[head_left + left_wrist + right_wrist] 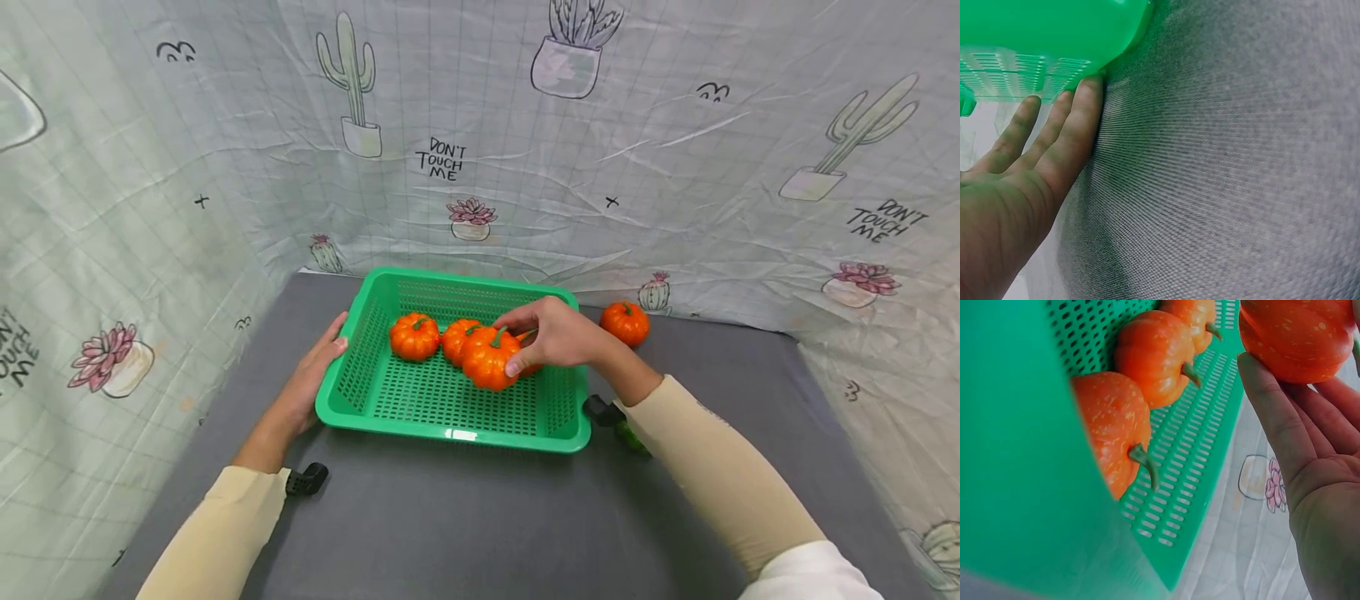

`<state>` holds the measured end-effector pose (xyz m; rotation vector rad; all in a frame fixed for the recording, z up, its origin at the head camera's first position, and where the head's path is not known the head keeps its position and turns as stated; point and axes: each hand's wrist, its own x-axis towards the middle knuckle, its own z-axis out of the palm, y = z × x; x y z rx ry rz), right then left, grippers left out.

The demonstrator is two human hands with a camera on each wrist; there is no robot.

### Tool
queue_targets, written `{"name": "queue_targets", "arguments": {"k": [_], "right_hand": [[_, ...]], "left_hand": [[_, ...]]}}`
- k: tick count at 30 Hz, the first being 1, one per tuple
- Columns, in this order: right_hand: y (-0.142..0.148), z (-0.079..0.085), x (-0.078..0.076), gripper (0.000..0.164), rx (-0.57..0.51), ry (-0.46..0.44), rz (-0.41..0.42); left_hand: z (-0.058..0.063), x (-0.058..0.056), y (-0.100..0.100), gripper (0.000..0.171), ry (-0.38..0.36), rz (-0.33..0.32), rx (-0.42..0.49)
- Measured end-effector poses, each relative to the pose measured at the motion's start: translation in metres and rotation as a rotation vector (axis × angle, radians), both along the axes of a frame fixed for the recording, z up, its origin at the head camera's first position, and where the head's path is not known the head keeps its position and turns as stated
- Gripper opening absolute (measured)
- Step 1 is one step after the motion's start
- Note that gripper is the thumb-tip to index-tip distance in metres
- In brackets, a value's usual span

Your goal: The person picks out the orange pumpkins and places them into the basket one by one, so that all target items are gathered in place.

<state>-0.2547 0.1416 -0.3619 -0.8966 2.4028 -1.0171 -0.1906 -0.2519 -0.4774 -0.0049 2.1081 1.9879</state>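
Observation:
My right hand (558, 333) grips a small orange pumpkin (487, 360) with a green stem, held above the floor of the green plastic basket (450, 437). In the right wrist view this pumpkin (1300, 337) lies between the fingers and thumb, apart from the others. Inside the basket rest three more: one pumpkin (415, 337) at the left, a middle pumpkin (455, 340) partly covered by the held one, and a third (1113, 425) mostly hidden behind my hand in the head view. At the basket's left side, my left hand (313, 375) touches the outer wall with straight fingers (1072, 140).
Another orange pumpkin (625, 323) sits on the grey table (435, 517) to the right of the basket. A green thing (632, 437) is partly hidden beneath the right forearm. Cloth walls (517, 192) with cactus prints stand behind and at both sides.

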Motion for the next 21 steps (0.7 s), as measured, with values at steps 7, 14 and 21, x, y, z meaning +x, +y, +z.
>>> {"name": "queue_targets", "arguments": {"k": [7,14,21], "right_hand": [[-0.013,0.002,-0.003,0.067,0.037,0.01,0.024],[-0.023,0.003,-0.003,0.07,0.036,0.02,0.046],[-0.036,-0.003,-0.007,0.068,0.023,0.035,0.084]], "left_hand": [[-0.002,-0.002,0.0,0.063,0.012,-0.001,0.011],[-0.002,-0.001,0.0,0.065,0.008,-0.006,0.02],[-0.003,-0.001,0.001,0.063,0.005,-0.006,0.023]]}}
